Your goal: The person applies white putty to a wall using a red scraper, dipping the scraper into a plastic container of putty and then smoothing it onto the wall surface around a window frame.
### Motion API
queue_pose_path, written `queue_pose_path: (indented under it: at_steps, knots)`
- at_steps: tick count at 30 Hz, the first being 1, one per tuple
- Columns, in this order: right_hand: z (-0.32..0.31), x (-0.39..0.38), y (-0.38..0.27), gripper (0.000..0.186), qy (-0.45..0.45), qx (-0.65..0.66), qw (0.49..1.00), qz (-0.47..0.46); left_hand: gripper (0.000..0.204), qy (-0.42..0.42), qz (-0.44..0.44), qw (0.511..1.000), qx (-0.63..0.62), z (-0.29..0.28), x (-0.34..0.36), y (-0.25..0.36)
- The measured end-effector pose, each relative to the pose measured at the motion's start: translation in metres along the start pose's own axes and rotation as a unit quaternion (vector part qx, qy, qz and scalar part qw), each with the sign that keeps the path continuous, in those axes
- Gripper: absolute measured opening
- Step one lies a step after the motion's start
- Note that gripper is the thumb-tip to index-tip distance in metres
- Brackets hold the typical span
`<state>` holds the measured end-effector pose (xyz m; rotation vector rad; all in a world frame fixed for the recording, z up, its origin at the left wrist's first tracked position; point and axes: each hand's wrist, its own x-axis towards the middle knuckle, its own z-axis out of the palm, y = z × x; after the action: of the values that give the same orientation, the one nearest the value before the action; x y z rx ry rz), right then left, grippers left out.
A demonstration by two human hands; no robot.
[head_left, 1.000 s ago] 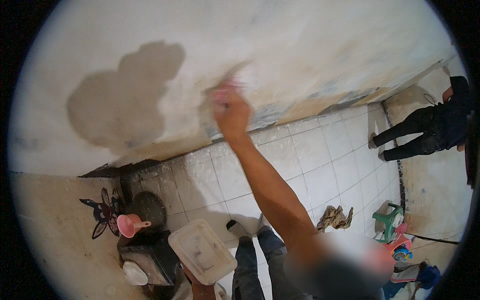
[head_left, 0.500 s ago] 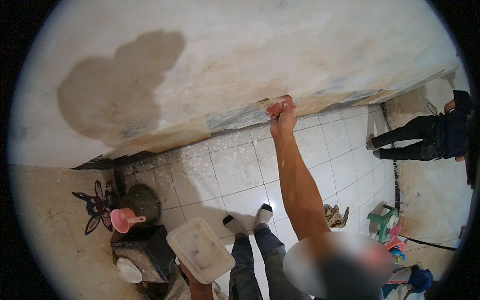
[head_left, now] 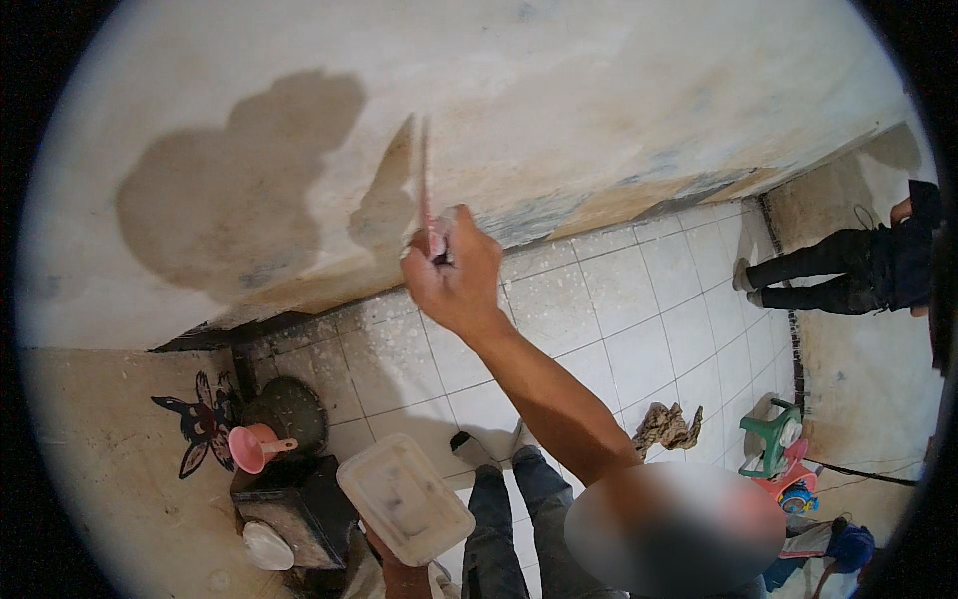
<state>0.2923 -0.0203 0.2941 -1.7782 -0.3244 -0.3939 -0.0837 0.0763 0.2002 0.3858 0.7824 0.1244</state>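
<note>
Leftward along the wall (head_left: 599, 110) swung your right hand (head_left: 454, 280), fingers pinching a thin scraper blade (head_left: 426, 190) upright; your left hand (head_left: 394, 559) gripped a white tub (head_left: 404, 496).

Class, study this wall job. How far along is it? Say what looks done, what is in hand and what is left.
Done: most of the upper wall looks covered in a pale, even coat. In hand: the right hand holds a flat blade at the wall, and the left hand holds a white tray. Left: the brown and bluish strip above the white tiles appears uncoated.
</note>
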Motion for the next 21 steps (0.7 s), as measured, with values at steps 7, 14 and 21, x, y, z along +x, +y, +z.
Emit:
queue_pose_path:
  at_steps: [7, 14, 21]
  knots:
    - [0.017, 0.047, 0.034, 0.013, 0.057, -0.260, 0.940, -0.213, 0.068, 0.001, -0.011, 1.000, 0.011, 0.005, 0.002, -0.003]
    - [0.008, -0.049, 0.066, 0.030, -0.098, -0.092, 0.986, -0.100, 0.069, 0.002, 0.001, 1.000, 0.017, 0.008, 0.002, 0.002]
    - [-0.145, -0.004, 0.208, 0.013, 0.368, -0.116, 0.913, 0.130, 0.070, 0.003, 0.000, 1.000, 0.021, 0.005, 0.003, 0.013]
